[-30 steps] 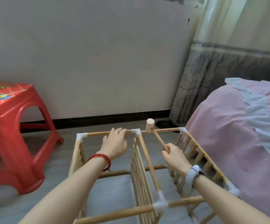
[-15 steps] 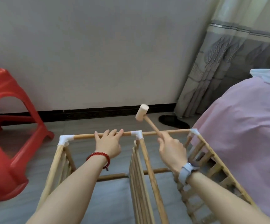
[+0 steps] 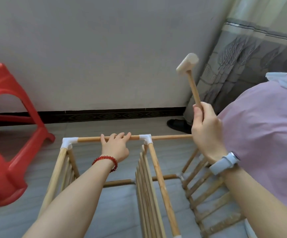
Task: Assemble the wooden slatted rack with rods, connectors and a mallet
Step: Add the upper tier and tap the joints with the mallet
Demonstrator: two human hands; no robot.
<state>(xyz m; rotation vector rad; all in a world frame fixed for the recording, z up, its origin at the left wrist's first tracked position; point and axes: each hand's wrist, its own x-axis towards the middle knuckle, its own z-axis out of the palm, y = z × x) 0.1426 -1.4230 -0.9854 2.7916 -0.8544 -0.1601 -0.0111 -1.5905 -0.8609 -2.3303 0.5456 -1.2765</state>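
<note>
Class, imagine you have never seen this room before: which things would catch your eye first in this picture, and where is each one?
The raised wooden mallet stands out, held by its handle in the right hand against the wall, right of centre. Below it, the left hand rests on the top rod of the slatted rack. A bright red plastic stool sits at the left edge.

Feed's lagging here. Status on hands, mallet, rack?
Left hand grips top rod. Right hand holds mallet raised above rack. Middle connector unobstructed.
</note>
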